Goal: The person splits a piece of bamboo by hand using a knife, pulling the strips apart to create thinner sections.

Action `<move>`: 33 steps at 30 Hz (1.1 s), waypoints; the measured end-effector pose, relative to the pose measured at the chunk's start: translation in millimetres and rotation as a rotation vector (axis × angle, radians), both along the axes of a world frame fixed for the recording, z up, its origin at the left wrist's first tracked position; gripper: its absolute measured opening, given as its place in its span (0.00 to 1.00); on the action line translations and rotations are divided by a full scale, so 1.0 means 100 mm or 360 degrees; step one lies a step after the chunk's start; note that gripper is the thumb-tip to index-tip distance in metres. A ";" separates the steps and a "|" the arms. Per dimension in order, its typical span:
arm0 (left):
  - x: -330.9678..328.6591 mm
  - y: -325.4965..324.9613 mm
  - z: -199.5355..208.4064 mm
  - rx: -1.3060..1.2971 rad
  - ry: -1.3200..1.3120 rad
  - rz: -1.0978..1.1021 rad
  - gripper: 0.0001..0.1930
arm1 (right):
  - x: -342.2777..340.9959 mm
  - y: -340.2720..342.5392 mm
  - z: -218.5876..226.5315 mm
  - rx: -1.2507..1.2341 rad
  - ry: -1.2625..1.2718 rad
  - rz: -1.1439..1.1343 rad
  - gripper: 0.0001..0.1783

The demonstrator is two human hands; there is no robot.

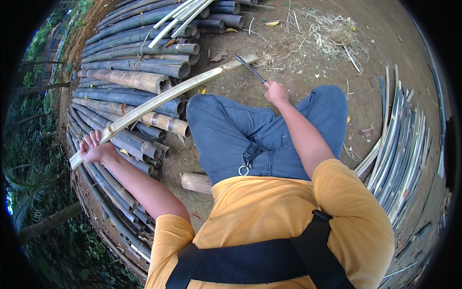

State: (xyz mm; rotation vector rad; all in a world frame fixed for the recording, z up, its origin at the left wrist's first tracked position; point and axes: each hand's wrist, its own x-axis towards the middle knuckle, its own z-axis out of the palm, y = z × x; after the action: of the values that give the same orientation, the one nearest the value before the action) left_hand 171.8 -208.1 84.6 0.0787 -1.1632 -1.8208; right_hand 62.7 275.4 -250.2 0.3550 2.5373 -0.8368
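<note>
A long pale split bamboo strip (166, 96) slants across the view from lower left to the upper middle, above the stacked poles. Near its lower left end my left hand (95, 148) is wrapped round it. My right hand (276, 92) is closed on the handle of a knife (250, 69) with a long dark blade. The blade's tip reaches close to the strip's far end; whether it touches the wood I cannot tell. My crossed legs in blue trousers (231, 130) lie below the strip.
Stacked bamboo poles (139, 68) fill the left side, with several pale strips (180, 19) on top. Shavings (332, 36) are heaped on the dirt ahead. A bundle of split strips (402, 149) lies at right. A short bamboo piece (196, 183) rests by my left hip.
</note>
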 end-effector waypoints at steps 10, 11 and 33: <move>-0.02 -0.02 -0.03 0.0057 0.0012 0.0009 0.14 | -0.08 0.08 -0.15 -0.0024 -0.0024 -0.0162 0.14; 0.01 -0.01 -0.04 0.0059 0.0007 0.0016 0.14 | -0.05 0.07 -0.05 -0.0036 -0.0012 -0.0086 0.13; 0.10 -0.19 -0.12 0.0034 -0.0024 0.0031 0.14 | 0.38 -0.47 0.51 -0.0222 0.0357 0.0503 0.08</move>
State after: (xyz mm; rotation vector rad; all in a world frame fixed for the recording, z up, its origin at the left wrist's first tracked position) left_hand 181.7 -227.1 72.7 0.1159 -1.1496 -1.8183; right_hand 100.3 228.4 -199.2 -0.1912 2.6198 -0.9642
